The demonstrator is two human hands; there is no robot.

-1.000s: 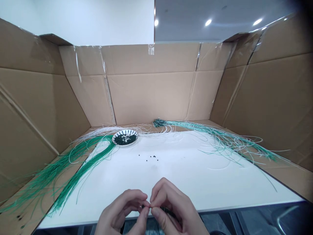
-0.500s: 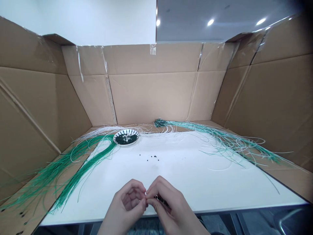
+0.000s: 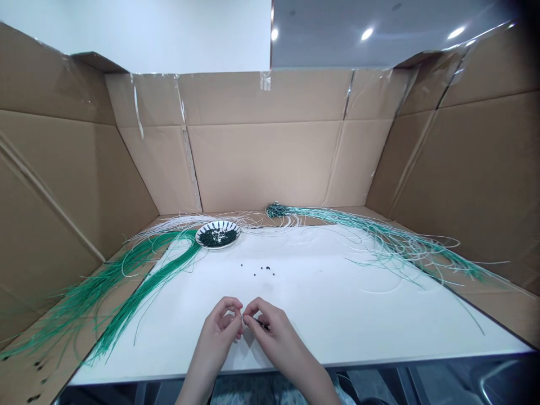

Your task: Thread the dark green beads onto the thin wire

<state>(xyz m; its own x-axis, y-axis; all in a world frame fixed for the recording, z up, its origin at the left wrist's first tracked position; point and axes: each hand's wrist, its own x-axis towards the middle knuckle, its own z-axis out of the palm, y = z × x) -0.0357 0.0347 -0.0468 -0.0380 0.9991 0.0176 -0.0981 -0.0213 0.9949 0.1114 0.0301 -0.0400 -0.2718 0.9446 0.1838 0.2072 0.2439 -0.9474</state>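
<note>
Left fingers (image 3: 231, 306) and right fingers (image 3: 252, 307) pinch a white strand (image 3: 242, 318) (dark beads (image 3: 264, 325) alongside).

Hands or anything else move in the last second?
The left hand and right hand moved forward over the white board, away from its near edge, fingertips still meeting at a thin strand with dark beads. Nothing visibly let go. The plate, loose beads and green strands stayed put.

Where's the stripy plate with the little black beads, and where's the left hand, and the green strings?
Striped plate (image 3: 217, 224): head view, on its rim.
Left hand (image 3: 220, 325): head view, on the back of the hand.
Green strings (image 3: 145, 301): head view, on the middle of the bundle.
</note>
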